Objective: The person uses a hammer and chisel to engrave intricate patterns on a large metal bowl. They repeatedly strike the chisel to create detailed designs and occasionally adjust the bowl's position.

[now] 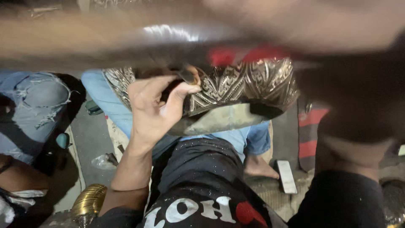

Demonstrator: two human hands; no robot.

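Embossed brass vessel (240, 90), held above the lap at chest height, its patterned wall turned toward the camera and its smooth, duller base band (219, 120) below. The left hand (154, 107) grips the vessel at its left end, thumb (187, 89) hooked over the patterned wall and fingers curled behind, so the piece is pinched between them. The right hand is lost in motion blur at the right edge; only the dark-sleeved right forearm (350, 169) shows, and whether that hand is spread or closed cannot be told. A blurred shiny object (173, 36) sweeps across the top of the view, just above the vessel.

Handling judgement: the work probably goes best with the left grip kept firm near the rim and the wall turned steadily, so the relief meets the moving object evenly; a slack pinch could let the vessel twist.

Surroundings: blue jeans (105, 97) under the vessel, a bare foot (259, 166), a gold ribbed piece (88, 200) lower left, another person's torn jeans (33, 105) at far left.
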